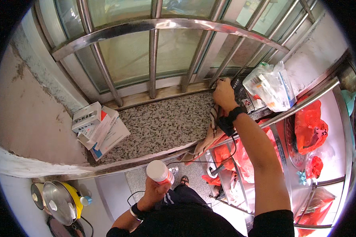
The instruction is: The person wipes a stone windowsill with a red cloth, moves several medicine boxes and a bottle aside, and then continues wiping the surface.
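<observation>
My left hand (pixel 155 189) grips a white plastic bottle (pixel 157 170) with a wide white cap and an orange-red label, held low in front of my body. My right hand (pixel 225 94) reaches to the far right part of the speckled granite sill (pixel 163 123), close to the foot of the metal window bars. Its fingers are bent, and their tips are partly hidden. A brown striped cloth (pixel 206 143) trails from beneath this hand over the sill's front edge. Just right of the hand lies a dark, glossy flat item (pixel 240 90) with a warning label.
Medicine boxes (pixel 102 127) are piled at the sill's left end. A clear plastic bag of boxes (pixel 270 86) sits at the right. Below it runs a metal rack (pixel 310 100) with red plastic bags (pixel 310 127). A yellow electric pot (pixel 60 203) stands lower left. Thin cables cross below the sill.
</observation>
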The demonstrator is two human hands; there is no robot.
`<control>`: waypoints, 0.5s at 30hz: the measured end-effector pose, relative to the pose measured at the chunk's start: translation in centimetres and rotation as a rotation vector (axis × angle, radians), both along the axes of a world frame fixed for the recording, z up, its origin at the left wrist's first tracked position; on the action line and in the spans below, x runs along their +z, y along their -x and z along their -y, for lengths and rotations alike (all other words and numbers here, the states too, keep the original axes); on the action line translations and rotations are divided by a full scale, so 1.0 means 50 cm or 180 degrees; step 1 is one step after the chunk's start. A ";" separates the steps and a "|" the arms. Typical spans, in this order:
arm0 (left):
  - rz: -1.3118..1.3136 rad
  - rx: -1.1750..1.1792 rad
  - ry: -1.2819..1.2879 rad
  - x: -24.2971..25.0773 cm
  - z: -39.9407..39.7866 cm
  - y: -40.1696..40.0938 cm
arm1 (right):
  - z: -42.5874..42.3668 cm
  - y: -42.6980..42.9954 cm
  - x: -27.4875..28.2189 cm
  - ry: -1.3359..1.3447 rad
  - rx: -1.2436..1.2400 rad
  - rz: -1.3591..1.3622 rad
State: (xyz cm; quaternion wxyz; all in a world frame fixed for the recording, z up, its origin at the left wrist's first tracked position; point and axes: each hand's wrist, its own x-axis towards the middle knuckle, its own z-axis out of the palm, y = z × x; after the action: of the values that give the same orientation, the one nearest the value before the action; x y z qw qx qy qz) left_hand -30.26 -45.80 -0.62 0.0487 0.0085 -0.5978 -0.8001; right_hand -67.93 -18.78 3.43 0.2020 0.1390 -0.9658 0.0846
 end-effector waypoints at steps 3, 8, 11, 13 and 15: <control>0.0314 -0.0075 0.0419 -0.021 0.022 -0.027 | 0.033 -0.020 0.030 -0.0368 -0.0062 0.0738; 0.0265 0.0093 0.0045 -0.008 0.017 -0.038 | 0.059 -0.096 0.067 -0.0430 0.0265 0.0651; 0.0260 -0.0030 -0.0168 0.000 0.022 -0.026 | 0.074 -0.133 0.094 -0.0337 0.0244 0.0823; 0.0302 -0.0065 -0.0161 -0.011 0.025 -0.027 | 0.097 -0.172 0.093 -0.0214 0.0559 0.0633; 0.0517 -0.0148 -0.0255 -0.029 0.026 -0.022 | 0.115 -0.189 0.090 -0.0053 0.0859 0.0739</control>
State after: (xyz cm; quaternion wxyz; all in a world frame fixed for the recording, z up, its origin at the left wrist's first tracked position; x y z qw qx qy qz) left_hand -29.17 -47.12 -2.05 -0.0189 0.0614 -0.5673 -0.8210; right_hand -58.48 -24.53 7.93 0.0748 0.2583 -0.9558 0.1184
